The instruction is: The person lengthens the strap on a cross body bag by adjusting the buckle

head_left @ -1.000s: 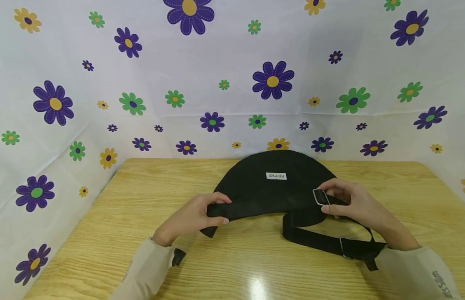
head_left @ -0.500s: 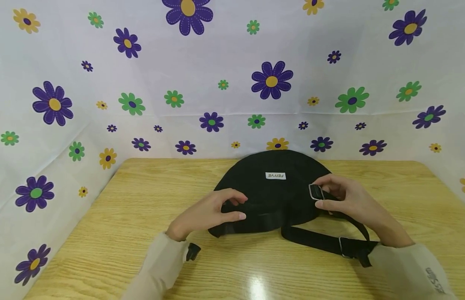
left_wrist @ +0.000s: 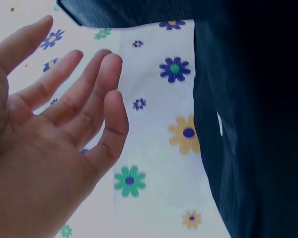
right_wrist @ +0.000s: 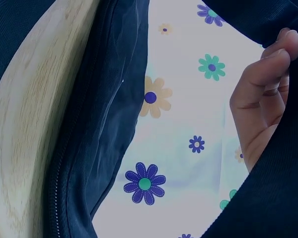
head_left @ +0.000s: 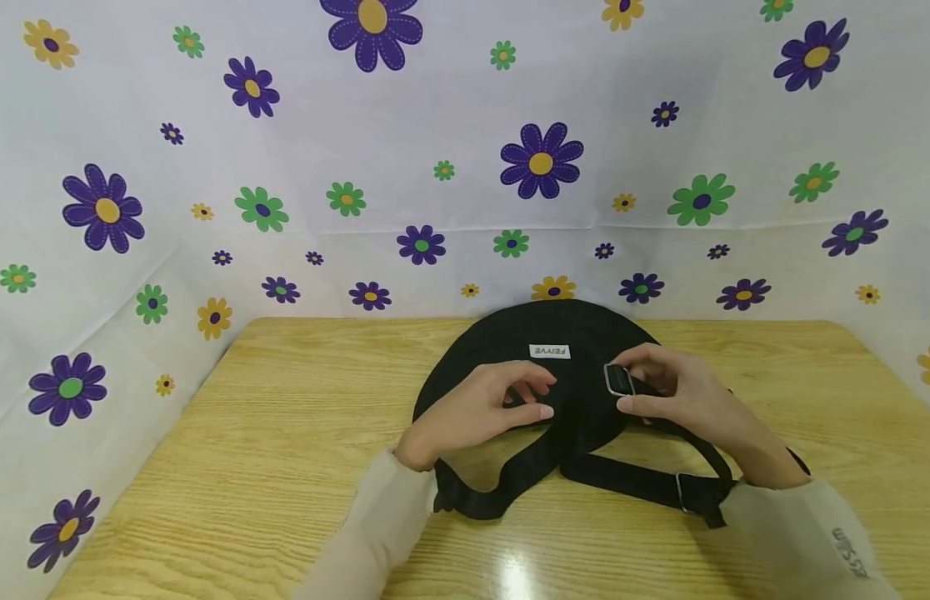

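A black half-moon bag [head_left: 480, 350] lies on the table with its white label [head_left: 549, 352] reading upside down. My right hand [head_left: 686, 392] pinches its black strap [head_left: 622, 481] close to a square metal buckle [head_left: 619, 380], held above the bag's right side. Over the bag's left part hovers my left hand [head_left: 472, 408], thumb and fingers apart and loosely bent around nothing. In the left wrist view those fingers [left_wrist: 114, 119] are spread and hold nothing. The strap also loops below the left hand, its end hidden by the sleeve. The right wrist view shows the bag's zipper [right_wrist: 57, 193].
Wood-grain table [head_left: 285, 433] lies under everything. Behind it hangs a white cloth [head_left: 450, 100] printed with flowers, touching close to the bag's far edge. A second metal ring [head_left: 681, 492] sits on the strap near my right sleeve.
My left hand has let go of the bag's left end and moved right over it. A strap loop now shows beneath that hand. The right hand has shifted slightly left with the buckle.
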Available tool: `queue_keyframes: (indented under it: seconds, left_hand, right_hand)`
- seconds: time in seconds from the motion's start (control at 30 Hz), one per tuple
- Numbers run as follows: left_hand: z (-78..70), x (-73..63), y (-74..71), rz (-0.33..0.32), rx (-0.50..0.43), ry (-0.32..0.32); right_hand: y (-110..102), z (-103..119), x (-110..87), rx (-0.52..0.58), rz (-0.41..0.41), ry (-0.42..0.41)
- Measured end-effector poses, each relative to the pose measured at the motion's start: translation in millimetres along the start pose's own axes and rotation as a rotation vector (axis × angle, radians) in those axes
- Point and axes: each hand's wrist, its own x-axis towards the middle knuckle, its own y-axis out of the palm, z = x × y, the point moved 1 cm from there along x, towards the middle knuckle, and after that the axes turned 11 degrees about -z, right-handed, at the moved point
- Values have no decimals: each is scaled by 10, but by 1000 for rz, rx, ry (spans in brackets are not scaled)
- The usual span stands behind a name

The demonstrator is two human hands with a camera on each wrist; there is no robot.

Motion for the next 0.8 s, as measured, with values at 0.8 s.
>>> queue_keyframes:
  seconds: [0.8]
  left_hand:
    - [-140, 289, 352, -22, 33, -27]
  right_hand:
    - [24, 3, 8, 23, 51, -8]
